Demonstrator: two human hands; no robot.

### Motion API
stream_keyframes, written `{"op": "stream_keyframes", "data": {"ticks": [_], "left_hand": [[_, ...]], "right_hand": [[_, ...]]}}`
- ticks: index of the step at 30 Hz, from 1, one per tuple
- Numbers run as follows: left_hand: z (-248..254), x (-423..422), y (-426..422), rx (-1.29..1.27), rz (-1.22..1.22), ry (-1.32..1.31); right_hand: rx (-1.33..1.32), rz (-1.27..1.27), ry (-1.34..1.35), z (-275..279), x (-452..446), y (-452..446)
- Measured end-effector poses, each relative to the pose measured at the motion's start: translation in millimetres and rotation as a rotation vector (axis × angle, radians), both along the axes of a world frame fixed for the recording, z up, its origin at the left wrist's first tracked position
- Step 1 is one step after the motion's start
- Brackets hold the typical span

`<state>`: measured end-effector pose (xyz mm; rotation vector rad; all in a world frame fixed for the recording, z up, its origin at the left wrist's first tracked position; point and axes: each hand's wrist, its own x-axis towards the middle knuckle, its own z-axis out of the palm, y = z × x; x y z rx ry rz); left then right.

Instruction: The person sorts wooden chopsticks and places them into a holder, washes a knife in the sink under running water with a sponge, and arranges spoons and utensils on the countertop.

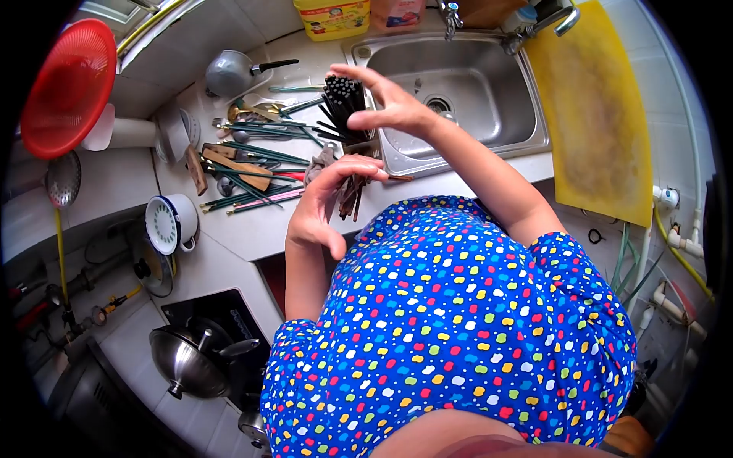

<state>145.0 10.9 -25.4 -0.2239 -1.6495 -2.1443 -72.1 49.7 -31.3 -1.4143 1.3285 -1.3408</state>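
Note:
A bundle of black chopsticks stands with its ends upward in a small holder at the sink's left edge. My right hand is beside the bundle, thumb and fingers spread apart. Closer to my body, my left hand is open, its fingers stretched over brown chopsticks and its thumb held away. Whether its fingertips touch them I cannot tell. A greyish cloth lies just behind the left hand. Left of it, green chopsticks, spoons and a wooden spatula are spread on the counter.
The steel sink is on the right, with a faucet behind and a yellow board beside it. Left are a small pot, an enamel mug, a hanging red colander and a lidded pan.

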Motion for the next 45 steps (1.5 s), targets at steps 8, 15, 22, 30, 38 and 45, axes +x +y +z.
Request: {"op": "stream_keyframes", "data": {"ticks": [8,15,22,30,38,45], "left_hand": [[-6.8,13.2,2.4,-0.044,0.141,-0.176],[-13.0,7.4,19.9,-0.040,0.259,-0.317],[-23.9,-17.7,28.2,-0.266,0.617,-0.317],[-3.0,-29.6,18.6,0.080,0.782,-0.126],[-10.4,-30.5,23.4,0.139,0.920,-0.210],[-25.3,-28.3,28.4,0.195,0.994,-0.144]], "right_hand": [[0.012,-0.174,0.242,6.1,-18.9,85.1],[-0.137,0.042,0.077,15.6,34.4,83.8],[-0.218,-0.045,0.093,22.7,37.6,67.6],[0.005,-0.153,0.207,-21.2,19.5,68.7],[0.119,-0.076,0.249,-28.1,23.7,73.2],[0.108,-0.022,0.274,-21.4,37.3,66.2]]}}
